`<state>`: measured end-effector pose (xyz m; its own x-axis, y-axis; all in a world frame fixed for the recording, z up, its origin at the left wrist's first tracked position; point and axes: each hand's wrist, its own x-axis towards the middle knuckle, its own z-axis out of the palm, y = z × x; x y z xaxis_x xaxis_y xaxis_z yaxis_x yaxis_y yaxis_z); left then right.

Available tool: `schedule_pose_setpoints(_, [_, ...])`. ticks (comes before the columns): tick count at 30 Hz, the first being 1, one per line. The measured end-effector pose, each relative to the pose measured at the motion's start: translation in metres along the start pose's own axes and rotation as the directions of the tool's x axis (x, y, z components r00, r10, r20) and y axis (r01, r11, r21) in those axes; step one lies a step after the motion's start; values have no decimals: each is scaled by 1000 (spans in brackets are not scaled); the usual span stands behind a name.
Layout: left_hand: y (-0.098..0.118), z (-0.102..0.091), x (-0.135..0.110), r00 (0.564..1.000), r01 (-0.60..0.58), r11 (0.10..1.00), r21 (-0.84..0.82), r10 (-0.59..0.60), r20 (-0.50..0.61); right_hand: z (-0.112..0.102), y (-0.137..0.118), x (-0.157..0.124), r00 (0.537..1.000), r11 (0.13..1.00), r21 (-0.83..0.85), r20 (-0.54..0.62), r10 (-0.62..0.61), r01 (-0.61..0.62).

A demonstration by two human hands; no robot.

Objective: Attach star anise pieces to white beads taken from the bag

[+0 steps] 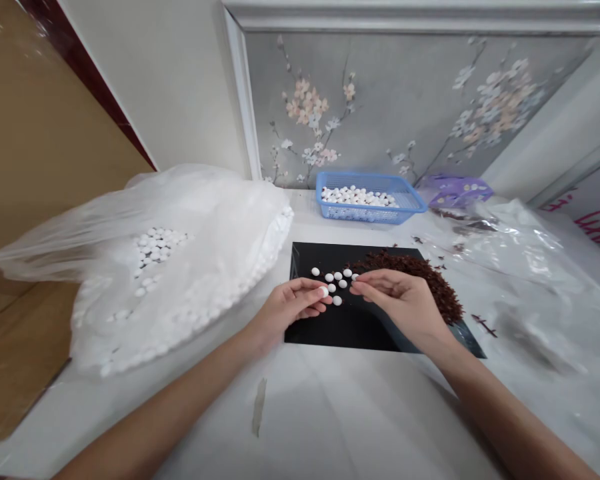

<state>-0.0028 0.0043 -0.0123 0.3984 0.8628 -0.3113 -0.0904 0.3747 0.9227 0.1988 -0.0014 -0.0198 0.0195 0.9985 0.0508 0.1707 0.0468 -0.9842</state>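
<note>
On the table (310,407) lies the board (360,327), with balls (343,284) on its left part and a heap of shreds (435,293) on its right. Behind the board stands the basket (409,215) with more balls; the bag (205,267) of balls is to the left, plastic film (520,243) to the right.

Soft, even light across the room now!
Glare streaks the crumpled plastic (520,243), faint shadow beside the right forearm (500,410) — and the outer edges stretch and blur, cardboard (45,140) going smeary.
</note>
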Motion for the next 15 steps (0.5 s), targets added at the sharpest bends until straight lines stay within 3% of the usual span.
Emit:
schedule_pose_setpoints(8, [-1, 8, -7, 986, 108, 994, -15, -105, 127, 13, -15, -17, 992, 992, 30, 19, -125, 124])
schedule_pose_setpoints(15, [1, 7, -4, 986, 119, 993, -17, -116, 120, 12, -12, -20, 975, 962, -161, 74, -209, 219])
